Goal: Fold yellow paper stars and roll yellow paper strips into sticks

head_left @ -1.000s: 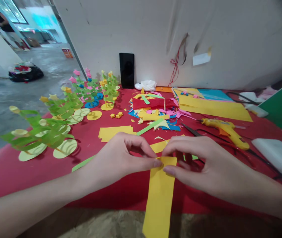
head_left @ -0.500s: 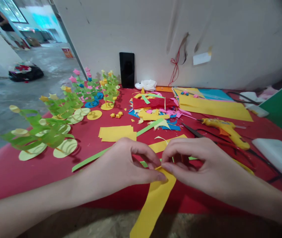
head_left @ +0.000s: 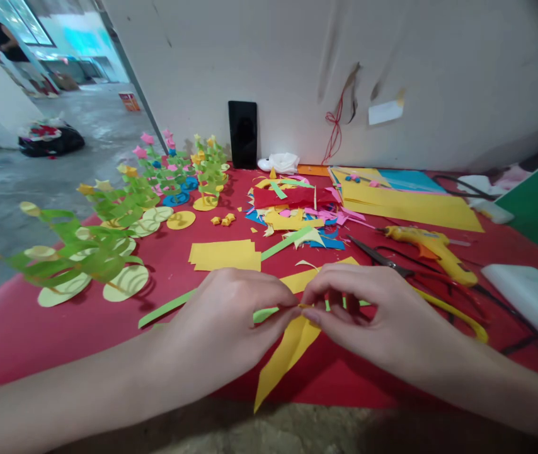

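Through the head camera I cannot make out the top end of the bent yellow paper strip (head_left: pixel 283 362); fingertips cover it, so any fold there is lost to me. The thin light-green paper strip (head_left: pixel 167 309) runs behind the knuckles, showing only in pieces. At two o'clock from the pinch, the dark metal scissors (head_left: pixel 392 260) are partly blocked, and I can't tell whether the curved yellow band (head_left: pixel 472 323) at three o'clock belongs to them.

My view of the left hand (head_left: pixel 235 309) shows it nearly closed, thumb and forefinger pinching the yellow strip's upper end, the other fingers out of sight. The right hand (head_left: pixel 387 309) is loosely curled, a gap inside its arch, its thumb and fingertips on the same end, almost touching the left's. From there the strip hangs toward seven o'clock, over the near edge of the red-covered table (head_left: pixel 344 381). A stack of yellow paper rectangles (head_left: pixel 225 254) lies at ten o'clock.
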The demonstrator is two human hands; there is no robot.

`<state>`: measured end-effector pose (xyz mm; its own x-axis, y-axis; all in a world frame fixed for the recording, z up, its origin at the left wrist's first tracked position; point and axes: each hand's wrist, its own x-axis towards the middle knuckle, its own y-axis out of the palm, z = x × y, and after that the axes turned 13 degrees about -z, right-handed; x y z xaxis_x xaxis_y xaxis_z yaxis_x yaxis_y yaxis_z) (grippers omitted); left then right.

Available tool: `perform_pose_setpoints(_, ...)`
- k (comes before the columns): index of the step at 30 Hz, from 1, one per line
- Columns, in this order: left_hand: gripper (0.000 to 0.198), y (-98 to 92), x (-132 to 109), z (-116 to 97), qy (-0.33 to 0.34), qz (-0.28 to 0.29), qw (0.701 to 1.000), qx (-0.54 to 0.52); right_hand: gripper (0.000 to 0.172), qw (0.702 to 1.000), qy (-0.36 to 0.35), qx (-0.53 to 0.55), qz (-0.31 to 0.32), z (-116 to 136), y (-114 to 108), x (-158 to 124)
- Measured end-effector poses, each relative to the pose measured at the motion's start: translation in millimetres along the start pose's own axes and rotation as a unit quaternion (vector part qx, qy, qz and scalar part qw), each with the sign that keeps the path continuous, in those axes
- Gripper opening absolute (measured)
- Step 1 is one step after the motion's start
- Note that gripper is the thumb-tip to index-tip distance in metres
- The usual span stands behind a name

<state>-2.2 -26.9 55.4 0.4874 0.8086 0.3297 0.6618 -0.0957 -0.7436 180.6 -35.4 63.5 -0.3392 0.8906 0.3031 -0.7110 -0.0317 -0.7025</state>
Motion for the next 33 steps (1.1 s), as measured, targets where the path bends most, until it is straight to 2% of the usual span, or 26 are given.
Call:
perform_pose_setpoints(4,0.017,-3.5,2.5,-0.4,0.010,-0.028,0.999,-0.018,0.004,1.000,0.000,-0.003,-0.006,2.1,-4.3,2.3)
perform_pose_setpoints(7,0.018,-5.8,2.5,-2.4,-0.002,-0.019,1.000,-0.024,0.004,1.000,0.005,-0.005,0.009,3.7,-7.2,2.3)
perform_pose_setpoints(13,0.017,-7.7,4.5,-5.7,-0.107,0.011,0.992,-0.072,0.004,0.999,-0.007,-0.001,0.039,4.8,-11.7,-0.4)
perform_pose_setpoints(19,0.020,-7.7,7.5,-8.9,-0.216,0.065,0.966,-0.129,0.011,0.998,-0.027,0.002,0.050,4.1,-10.7,-3.6)
perform_pose_setpoints(22,0.021,-7.4,8.1,-10.6,-0.242,0.094,0.955,-0.147,0.009,0.998,-0.033,0.015,0.053,4.0,-7.2,-3.7)
perform_pose_setpoints(26,0.019,-7.1,9.1,-11.1,-0.241,0.092,0.954,-0.153,0.008,0.998,-0.036,0.020,0.037,3.0,-3.8,-1.7)
perform_pose_setpoints(30,0.021,-5.6,7.7,-8.8,-0.195,0.068,0.970,-0.130,0.008,0.999,-0.038,0.017,0.021,1.6,-3.8,-1.2)
perform_pose_setpoints(33,0.025,-4.0,4.9,-6.8,-0.161,0.072,0.978,-0.109,0.008,0.999,-0.046,0.018,0.012,0.8,-3.1,-1.2)
